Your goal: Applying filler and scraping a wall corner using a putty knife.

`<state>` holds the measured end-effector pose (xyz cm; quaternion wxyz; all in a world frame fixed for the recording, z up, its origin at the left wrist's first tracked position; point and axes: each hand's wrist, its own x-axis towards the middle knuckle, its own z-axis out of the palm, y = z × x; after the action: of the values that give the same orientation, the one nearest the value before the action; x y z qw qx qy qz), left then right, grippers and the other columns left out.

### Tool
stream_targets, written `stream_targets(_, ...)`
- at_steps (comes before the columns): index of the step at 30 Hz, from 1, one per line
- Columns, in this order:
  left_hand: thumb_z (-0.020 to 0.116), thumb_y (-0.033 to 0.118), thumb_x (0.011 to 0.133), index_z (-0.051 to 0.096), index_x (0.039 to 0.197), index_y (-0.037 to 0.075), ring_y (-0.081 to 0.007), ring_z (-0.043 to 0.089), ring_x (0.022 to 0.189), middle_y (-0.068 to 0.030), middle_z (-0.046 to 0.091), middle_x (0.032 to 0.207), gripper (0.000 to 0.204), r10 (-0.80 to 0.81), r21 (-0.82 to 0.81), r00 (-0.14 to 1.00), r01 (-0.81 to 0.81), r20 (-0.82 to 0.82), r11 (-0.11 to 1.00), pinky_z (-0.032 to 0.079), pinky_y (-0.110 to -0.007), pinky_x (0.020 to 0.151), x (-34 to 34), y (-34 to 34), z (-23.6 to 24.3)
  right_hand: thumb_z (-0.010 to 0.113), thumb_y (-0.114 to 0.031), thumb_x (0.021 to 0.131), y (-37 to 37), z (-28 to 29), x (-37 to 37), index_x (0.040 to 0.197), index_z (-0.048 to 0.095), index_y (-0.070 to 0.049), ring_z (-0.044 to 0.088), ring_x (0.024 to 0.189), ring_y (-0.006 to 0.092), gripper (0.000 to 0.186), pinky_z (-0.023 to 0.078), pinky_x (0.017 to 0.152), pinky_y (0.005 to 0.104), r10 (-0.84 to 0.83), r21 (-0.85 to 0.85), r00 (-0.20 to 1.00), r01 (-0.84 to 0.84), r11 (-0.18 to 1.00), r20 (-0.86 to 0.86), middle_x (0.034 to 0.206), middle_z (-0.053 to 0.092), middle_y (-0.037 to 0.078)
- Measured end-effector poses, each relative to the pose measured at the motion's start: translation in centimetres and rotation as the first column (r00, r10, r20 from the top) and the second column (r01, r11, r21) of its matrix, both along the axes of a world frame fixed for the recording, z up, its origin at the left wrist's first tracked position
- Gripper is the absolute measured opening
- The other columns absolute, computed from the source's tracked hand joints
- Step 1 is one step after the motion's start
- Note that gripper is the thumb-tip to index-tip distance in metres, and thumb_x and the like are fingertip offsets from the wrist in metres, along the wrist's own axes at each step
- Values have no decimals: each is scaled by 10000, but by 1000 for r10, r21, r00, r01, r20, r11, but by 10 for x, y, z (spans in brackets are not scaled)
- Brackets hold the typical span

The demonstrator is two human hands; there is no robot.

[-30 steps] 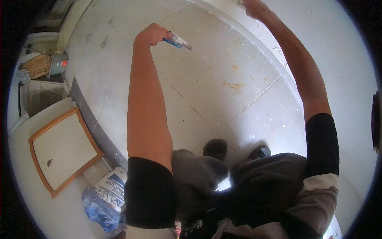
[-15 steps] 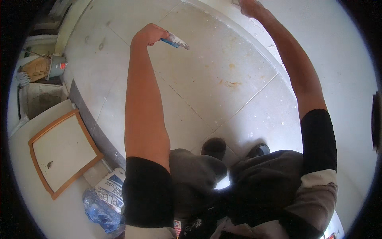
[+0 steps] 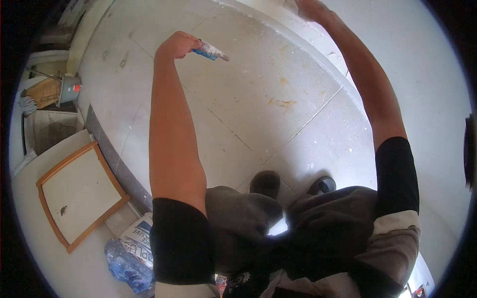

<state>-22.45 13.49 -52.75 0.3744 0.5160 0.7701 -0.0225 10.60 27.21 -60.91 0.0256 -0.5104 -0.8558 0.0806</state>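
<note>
My left hand (image 3: 176,45) is out over the tiled floor, its fingers wrapped round one end of a small flat blue tool (image 3: 211,50). Whitish smears cover the tool, and it narrows to a brownish tip on the right; its exact kind is hard to make out. At the top edge my right hand (image 3: 310,11) is closed, close to the white wall (image 3: 397,59). Something pale shows beside its fingers, too cut off and blurred to name.
Grey floor tiles (image 3: 233,99) carry brown stains. A wooden-framed board (image 3: 82,193) lies at the left, near a printed white bag (image 3: 138,238) and crumpled blue plastic (image 3: 126,265). Farther off stands a grey bucket (image 3: 69,89) beside a mop head (image 3: 28,104).
My left hand has shifted slightly to the left with the blue tool. My right hand has moved a little left along the top edge, still closed.
</note>
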Motion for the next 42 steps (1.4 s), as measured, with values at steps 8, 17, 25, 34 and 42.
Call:
stream_targets(8,622,241,770,656,907,53,-74,329,450,6,475,595,234,38,119,999,-38,8,992,288,-223,408,1,-1,0,489,-21,733,-11,-2,17,1048,536,-2,552,928,374,319,473,771,439,-9,64,1000,8,998,12,992,562,226)
stream_targets(17,625,237,763,643,933,59,-94,400,579,3,525,692,247,11,75,1000,-9,-27,997,338,-245,503,-3,-10,15,437,-33,757,-24,40,-8,1083,566,-169,561,944,334,377,467,785,441,20,31,997,-18,999,-80,986,594,166)
stream_targets(25,639,196,749,650,892,18,-82,388,486,-6,494,612,229,67,101,998,-66,-3,993,306,-217,414,-10,-26,21,430,-6,737,33,-21,-38,968,643,-133,573,930,298,339,458,827,400,210,155,937,-172,973,-280,978,611,139)
stream_targets(34,629,202,758,653,912,41,-80,393,534,-1,490,623,224,131,85,991,-129,-9,988,307,-209,431,-46,-43,20,429,4,753,29,4,-51,993,631,-91,565,938,317,329,468,804,392,220,5,970,-220,975,-101,956,614,164)
stream_targets(42,604,316,782,614,1026,70,-119,450,800,3,559,894,347,6,-34,999,-8,-47,999,369,-272,698,0,-6,24,445,-47,789,31,5,-24,945,635,-50,587,919,302,246,494,741,393,174,-126,982,-163,978,78,1008,606,152)
